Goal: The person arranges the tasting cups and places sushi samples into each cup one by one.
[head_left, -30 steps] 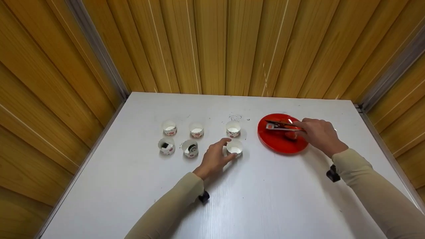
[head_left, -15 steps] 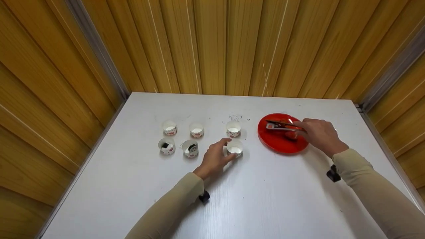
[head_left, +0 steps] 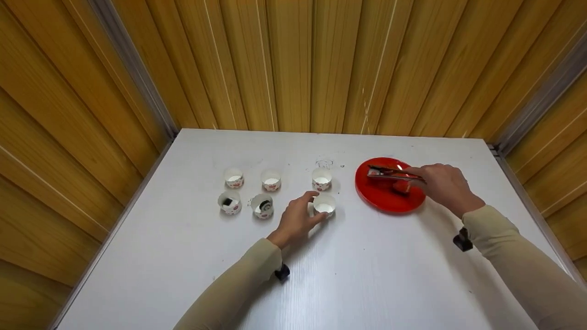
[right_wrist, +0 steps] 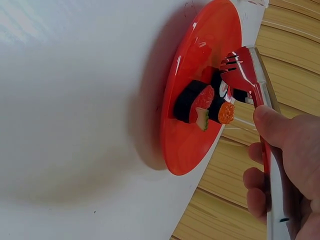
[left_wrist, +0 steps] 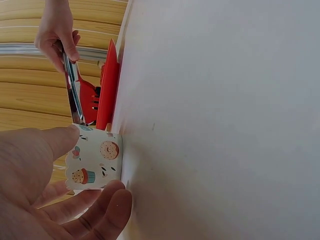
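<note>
My left hand [head_left: 297, 215] holds a white paper baking cup [left_wrist: 95, 157] between thumb and fingers, and the cup stands upright on the table. It is printed with cupcakes and donuts. My right hand [head_left: 442, 188] grips metal tongs [right_wrist: 265, 95] with a fork-shaped end, held over the red plate [head_left: 390, 205]. In the head view, the tongs' tips lie around a small white-and-pink sushi roll [head_left: 374, 172]. On the plate in the right wrist view are a dark-wrapped sushi piece [right_wrist: 187, 102] with a red top and another with an orange top [right_wrist: 226, 113].
Another paper cup [head_left: 322, 179] stands just behind the held one. To the left are two back cups [head_left: 271, 181] and, in front, two cups with dark-and-white pieces inside, one nearer the left edge [head_left: 230, 204]. Wood-patterned walls [head_left: 293, 68] rise behind and beside the white table [head_left: 293, 288].
The right hand and tongs have shifted very slightly to the right, the tongs' arms looking a little closer together. The left hand stays still at the cup.
</note>
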### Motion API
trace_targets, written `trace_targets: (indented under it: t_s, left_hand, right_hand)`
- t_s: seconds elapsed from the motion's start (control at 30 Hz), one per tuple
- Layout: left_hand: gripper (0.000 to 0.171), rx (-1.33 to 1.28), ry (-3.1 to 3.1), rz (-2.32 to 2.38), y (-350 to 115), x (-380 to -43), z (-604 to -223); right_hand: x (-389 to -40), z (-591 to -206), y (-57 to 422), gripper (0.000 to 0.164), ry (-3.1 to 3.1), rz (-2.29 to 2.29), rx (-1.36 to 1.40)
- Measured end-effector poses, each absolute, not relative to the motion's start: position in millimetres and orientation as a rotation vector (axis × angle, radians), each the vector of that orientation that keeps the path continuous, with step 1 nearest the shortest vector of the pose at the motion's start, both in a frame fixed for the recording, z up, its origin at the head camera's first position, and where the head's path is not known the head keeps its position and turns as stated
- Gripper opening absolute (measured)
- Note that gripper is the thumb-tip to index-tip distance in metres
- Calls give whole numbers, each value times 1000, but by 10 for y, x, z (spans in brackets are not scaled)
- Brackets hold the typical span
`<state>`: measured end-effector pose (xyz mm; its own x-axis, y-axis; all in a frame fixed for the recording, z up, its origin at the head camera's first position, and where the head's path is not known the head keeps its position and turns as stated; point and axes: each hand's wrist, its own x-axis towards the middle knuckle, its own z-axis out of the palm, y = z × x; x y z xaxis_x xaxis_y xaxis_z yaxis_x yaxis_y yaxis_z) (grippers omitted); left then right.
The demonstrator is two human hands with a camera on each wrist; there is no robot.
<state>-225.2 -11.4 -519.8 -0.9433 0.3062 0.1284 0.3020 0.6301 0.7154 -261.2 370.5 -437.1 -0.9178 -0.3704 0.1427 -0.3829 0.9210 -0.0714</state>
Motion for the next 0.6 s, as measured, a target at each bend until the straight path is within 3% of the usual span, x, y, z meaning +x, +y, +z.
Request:
trace_targets:
  t_s: [0.6]
  left_hand:
    - [59, 532, 2847, 1226, -117, -2257, -5209]
  right_hand:
    - [-2523, -4184, 3684, 45, -2980, 235, 566]
